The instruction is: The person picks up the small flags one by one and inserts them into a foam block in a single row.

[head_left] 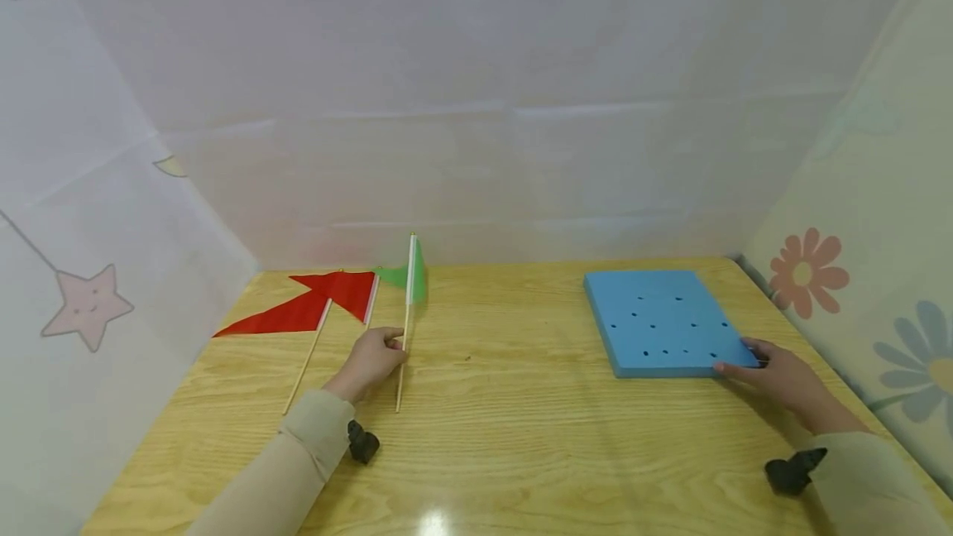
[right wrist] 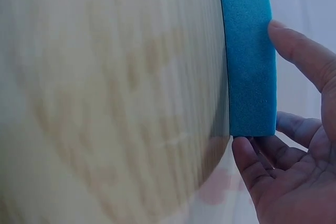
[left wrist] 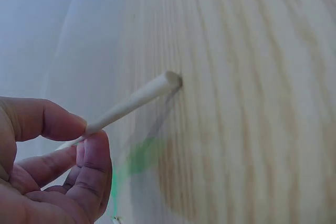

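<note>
My left hand (head_left: 375, 362) pinches the wooden stick of a small green flag (head_left: 420, 271) between thumb and fingers. The stick stands nearly upright in the head view, and green cloth shows on both sides of it. In the left wrist view the stick's blunt lower end (left wrist: 170, 81) is close over the tabletop. On the right lies a thick blue foam board (head_left: 663, 321) with several small holes in its top. My right hand (head_left: 782, 379) grips its near right corner, thumb on the top face and fingers along the side.
Two red flags (head_left: 279, 317) lie overlapping on the left of the wooden table (head_left: 506, 437), beside my left hand. White sheeting (head_left: 476, 147) closes off the back, and printed sheets hang at both sides. Each wrist wears a small black device (head_left: 363, 442).
</note>
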Action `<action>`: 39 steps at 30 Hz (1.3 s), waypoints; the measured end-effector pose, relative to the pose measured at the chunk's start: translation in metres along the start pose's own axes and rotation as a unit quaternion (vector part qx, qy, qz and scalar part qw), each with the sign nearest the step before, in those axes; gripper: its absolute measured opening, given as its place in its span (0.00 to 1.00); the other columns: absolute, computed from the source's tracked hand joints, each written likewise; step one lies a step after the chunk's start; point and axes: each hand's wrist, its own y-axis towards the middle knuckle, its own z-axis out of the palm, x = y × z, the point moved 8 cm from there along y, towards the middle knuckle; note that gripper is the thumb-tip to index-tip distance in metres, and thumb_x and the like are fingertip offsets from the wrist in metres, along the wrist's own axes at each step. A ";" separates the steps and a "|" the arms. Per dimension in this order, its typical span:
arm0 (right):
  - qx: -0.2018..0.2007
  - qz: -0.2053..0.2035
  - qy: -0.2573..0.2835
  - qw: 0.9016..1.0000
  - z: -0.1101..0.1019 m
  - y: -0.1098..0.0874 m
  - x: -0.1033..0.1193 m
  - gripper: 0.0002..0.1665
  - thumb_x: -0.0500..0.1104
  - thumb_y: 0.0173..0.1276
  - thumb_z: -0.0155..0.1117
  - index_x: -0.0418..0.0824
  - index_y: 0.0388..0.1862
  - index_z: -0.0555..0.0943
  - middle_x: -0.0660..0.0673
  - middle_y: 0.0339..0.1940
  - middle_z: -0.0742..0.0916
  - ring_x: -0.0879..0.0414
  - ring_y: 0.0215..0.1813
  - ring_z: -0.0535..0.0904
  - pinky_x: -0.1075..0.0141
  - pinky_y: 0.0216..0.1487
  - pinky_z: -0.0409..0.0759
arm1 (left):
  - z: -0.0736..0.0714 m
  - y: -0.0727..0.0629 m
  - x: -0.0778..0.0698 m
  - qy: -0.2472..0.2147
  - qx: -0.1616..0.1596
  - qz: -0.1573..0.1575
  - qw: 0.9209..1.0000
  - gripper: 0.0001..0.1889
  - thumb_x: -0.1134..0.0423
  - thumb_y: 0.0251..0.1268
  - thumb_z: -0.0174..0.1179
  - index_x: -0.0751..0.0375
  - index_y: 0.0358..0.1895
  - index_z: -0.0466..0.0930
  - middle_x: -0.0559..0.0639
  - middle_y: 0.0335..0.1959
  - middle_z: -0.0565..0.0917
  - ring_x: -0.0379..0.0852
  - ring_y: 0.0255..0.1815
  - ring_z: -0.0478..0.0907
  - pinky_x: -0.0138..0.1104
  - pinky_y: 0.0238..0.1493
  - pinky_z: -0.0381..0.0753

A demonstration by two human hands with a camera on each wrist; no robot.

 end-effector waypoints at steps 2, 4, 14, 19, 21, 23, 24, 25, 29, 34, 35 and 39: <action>-0.008 -0.007 -0.011 1.000 0.002 0.001 0.006 0.62 0.64 0.74 0.63 0.14 0.74 0.50 0.09 0.68 0.61 0.14 0.67 0.59 0.27 0.61 0.66 | -0.001 -0.001 -0.003 -0.011 -0.004 0.003 1.000 0.27 0.78 0.63 0.56 0.81 0.68 0.70 0.57 0.37 0.77 0.46 0.32 0.68 0.32 0.31 0.70; -0.014 -0.013 -0.014 1.000 0.005 0.002 0.014 0.62 0.64 0.73 0.65 0.13 0.74 0.52 0.09 0.67 0.61 0.15 0.67 0.59 0.28 0.61 0.66 | -0.002 -0.002 -0.004 -0.020 -0.009 0.004 1.000 0.27 0.78 0.63 0.56 0.81 0.68 0.70 0.57 0.38 0.77 0.47 0.34 0.69 0.32 0.32 0.71; -0.001 -0.017 0.040 0.999 0.028 0.010 0.058 0.63 0.62 0.70 0.69 0.14 0.74 0.51 0.12 0.68 0.64 0.18 0.68 0.63 0.32 0.63 0.69 | -0.005 -0.002 -0.007 -0.069 -0.029 0.026 0.997 0.25 0.78 0.65 0.55 0.82 0.65 0.71 0.62 0.43 0.78 0.51 0.42 0.74 0.35 0.41 0.80; 0.007 -0.037 0.033 0.999 0.040 0.017 0.075 0.66 0.62 0.68 0.71 0.18 0.78 0.48 0.12 0.68 0.65 0.18 0.68 0.63 0.31 0.62 0.69 | -0.005 -0.003 -0.006 -0.076 -0.033 0.028 0.996 0.23 0.79 0.66 0.54 0.82 0.64 0.71 0.62 0.44 0.77 0.52 0.43 0.74 0.38 0.44 0.81; 0.011 -0.044 0.028 0.999 0.044 0.020 0.081 0.66 0.63 0.67 0.72 0.19 0.79 0.48 0.12 0.69 0.64 0.18 0.69 0.62 0.31 0.63 0.69 | -0.006 -0.004 -0.007 -0.074 -0.036 0.030 0.996 0.22 0.79 0.66 0.54 0.81 0.63 0.72 0.61 0.44 0.77 0.52 0.43 0.74 0.37 0.43 0.81; 0.015 -0.047 0.024 0.999 0.048 0.022 0.088 0.66 0.63 0.67 0.72 0.19 0.79 0.49 0.12 0.69 0.63 0.18 0.70 0.61 0.31 0.64 0.68 | -0.007 -0.005 -0.010 -0.072 -0.040 0.037 0.996 0.21 0.79 0.66 0.54 0.81 0.62 0.72 0.62 0.44 0.77 0.52 0.44 0.74 0.36 0.42 0.80; 0.017 -0.048 0.025 0.998 0.050 0.022 0.092 0.66 0.62 0.67 0.72 0.19 0.78 0.49 0.12 0.70 0.63 0.18 0.70 0.60 0.31 0.64 0.67 | -0.008 -0.005 -0.010 -0.070 -0.043 0.037 0.996 0.21 0.79 0.66 0.54 0.81 0.62 0.72 0.62 0.44 0.77 0.53 0.44 0.74 0.35 0.42 0.80; 0.018 -0.049 0.025 0.998 0.051 0.022 0.096 0.66 0.63 0.67 0.72 0.19 0.78 0.49 0.12 0.70 0.63 0.18 0.70 0.61 0.31 0.64 0.67 | -0.008 -0.005 -0.010 -0.067 -0.047 0.038 0.996 0.21 0.79 0.66 0.54 0.80 0.62 0.72 0.62 0.45 0.77 0.53 0.45 0.74 0.34 0.42 0.79; 0.016 -0.052 0.031 0.998 0.058 0.024 0.112 0.66 0.62 0.66 0.73 0.19 0.78 0.50 0.12 0.69 0.65 0.19 0.70 0.62 0.31 0.64 0.68 | -0.010 -0.004 -0.010 -0.063 -0.056 0.036 0.996 0.21 0.79 0.66 0.54 0.79 0.63 0.72 0.63 0.46 0.77 0.53 0.46 0.74 0.33 0.41 0.78; 0.007 -0.045 0.039 0.998 0.067 0.026 0.127 0.65 0.61 0.66 0.74 0.20 0.78 0.51 0.14 0.69 0.67 0.21 0.70 0.65 0.32 0.65 0.68 | -0.012 -0.002 -0.012 -0.055 -0.068 0.039 0.995 0.22 0.78 0.65 0.55 0.78 0.63 0.73 0.63 0.48 0.77 0.53 0.47 0.74 0.34 0.43 0.78; 0.004 -0.045 0.039 0.998 0.069 0.026 0.131 0.64 0.61 0.66 0.74 0.20 0.78 0.52 0.14 0.68 0.69 0.21 0.69 0.66 0.33 0.64 0.69 | -0.013 -0.002 -0.013 -0.051 -0.073 0.041 0.995 0.22 0.78 0.66 0.55 0.77 0.63 0.73 0.63 0.48 0.78 0.53 0.48 0.74 0.34 0.44 0.78; 0.000 -0.051 0.051 0.997 0.079 0.028 0.146 0.63 0.59 0.65 0.75 0.20 0.77 0.54 0.16 0.66 0.72 0.24 0.66 0.71 0.35 0.62 0.72 | -0.017 -0.003 -0.018 -0.041 -0.095 0.055 0.993 0.22 0.76 0.65 0.56 0.77 0.63 0.74 0.64 0.50 0.78 0.55 0.49 0.76 0.38 0.49 0.79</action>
